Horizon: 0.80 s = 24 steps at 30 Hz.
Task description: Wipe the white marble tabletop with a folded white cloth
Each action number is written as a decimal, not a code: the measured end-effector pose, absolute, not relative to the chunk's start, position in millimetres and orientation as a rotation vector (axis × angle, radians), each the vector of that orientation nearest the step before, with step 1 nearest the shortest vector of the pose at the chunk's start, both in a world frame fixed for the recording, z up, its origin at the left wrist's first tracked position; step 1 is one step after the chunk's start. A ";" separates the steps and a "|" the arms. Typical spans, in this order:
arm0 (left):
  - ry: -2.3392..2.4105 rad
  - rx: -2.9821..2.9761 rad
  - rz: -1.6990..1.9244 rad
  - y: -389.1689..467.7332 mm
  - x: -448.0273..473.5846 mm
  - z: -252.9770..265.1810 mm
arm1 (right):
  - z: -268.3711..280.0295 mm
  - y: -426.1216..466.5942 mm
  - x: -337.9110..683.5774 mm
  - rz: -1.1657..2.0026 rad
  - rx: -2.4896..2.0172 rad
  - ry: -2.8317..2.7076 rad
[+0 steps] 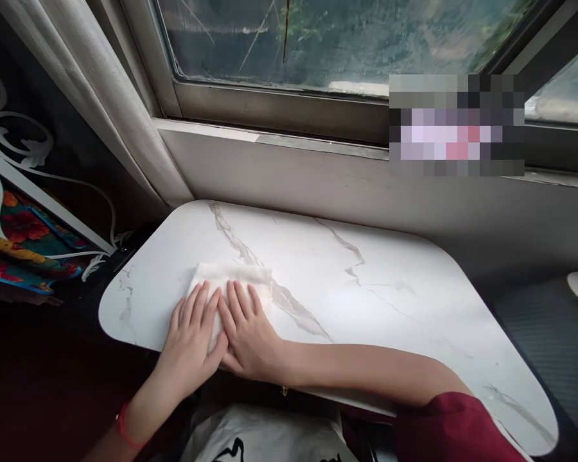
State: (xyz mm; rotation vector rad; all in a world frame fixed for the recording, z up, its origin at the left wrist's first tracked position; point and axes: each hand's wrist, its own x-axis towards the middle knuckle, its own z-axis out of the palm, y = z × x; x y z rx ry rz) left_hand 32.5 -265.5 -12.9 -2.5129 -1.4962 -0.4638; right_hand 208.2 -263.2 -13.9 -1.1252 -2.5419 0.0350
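A folded white cloth (pixel 235 274) lies flat on the white marble-patterned table (pixel 313 269), towards its left end. Across the cloth's left part rests my left hand (pixel 192 333), palm down, fingers stretched forward. Close beside it, my right hand (pixel 248 327) is also palm down on the cloth with its fingers extended. The two hands meet at the thumbs near the table's front edge. Both are open and press on the cloth from above, covering its near part. A red band circles my left wrist.
Behind the table stand a wall and a window (pixel 279 106), with a blurred patch at the right. A pale curtain (pixel 96 83) hangs at the left, near a white scrolled metal frame (pixel 43 192) and colourful floral fabric (pixel 29 237). A dark ribbed surface (pixel 549 340) lies at the right.
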 end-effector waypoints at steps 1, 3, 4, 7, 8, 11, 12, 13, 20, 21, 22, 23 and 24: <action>-1.492 -2.515 -0.480 -274.0 33.0 -14.1 | -11.6 -270.4 209.9 0.037 -1.110 -2.554; -1.509 -2.513 -0.506 -287.1 35.6 -16.9 | -7.5 -279.2 213.4 0.033 -1.080 -2.579; -1.531 -2.506 -0.521 -291.6 37.6 -18.3 | -5.8 -280.9 215.0 0.029 -1.069 -2.589; -1.646 -2.450 -0.592 -297.1 45.3 -21.8 | -3.3 -278.1 218.6 0.026 -1.039 -2.599; -1.680 -2.433 -0.616 -296.7 47.8 -22.4 | -3.4 -275.5 219.4 0.030 -1.027 -2.599; -1.711 -2.436 -0.629 -290.7 52.3 -22.4 | -5.0 -266.3 221.5 0.027 -0.995 -2.598; -1.695 -2.453 -0.615 -287.3 52.5 -22.0 | -5.8 -263.1 222.1 0.024 -0.992 -2.597; -1.675 -2.474 -0.592 -283.4 52.2 -21.7 | -6.7 -259.7 222.7 0.024 -0.995 -2.596; -1.671 -2.490 -0.378 -237.6 56.5 -20.7 | -10.5 -222.9 234.1 -0.051 -1.019 -2.595; -1.679 -2.486 -0.342 -228.3 60.4 -19.8 | -11.1 -214.8 238.0 -0.075 -1.004 -2.594; -1.685 -2.488 -0.304 -218.5 65.3 -18.3 | -11.8 -205.9 242.6 -0.095 -0.994 -2.588; -1.692 -2.493 -0.266 -208.1 71.2 -16.3 | -12.8 -196.5 247.8 -0.111 -0.987 -2.578; -1.695 -2.505 -0.227 -197.3 77.9 -13.8 | -14.0 -186.6 253.5 -0.122 -0.980 -2.568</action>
